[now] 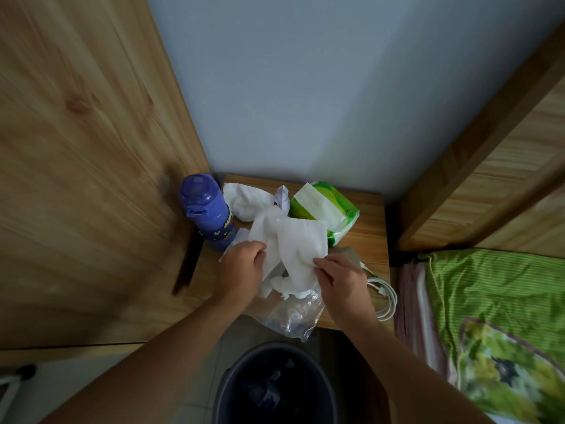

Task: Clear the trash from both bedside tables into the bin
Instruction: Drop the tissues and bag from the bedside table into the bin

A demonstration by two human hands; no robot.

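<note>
On the wooden bedside table [365, 237] lies a heap of white tissues. My left hand [241, 267] grips one used tissue [264, 231] at its lower edge. My right hand [339, 280] pinches a second white tissue [301, 243] beside it. More crumpled tissues [246, 198] lie at the back of the table. A clear plastic bag [293, 313] hangs over the table's front edge. The dark round bin [275, 384] stands on the floor right below, with some trash inside.
A purple water bottle [206, 209] stands at the table's left edge against a wooden panel. A green tissue pack [328, 209] sits at the back right. A white cable [383, 298] lies at the right edge. A bed with a green cover [495, 304] is on the right.
</note>
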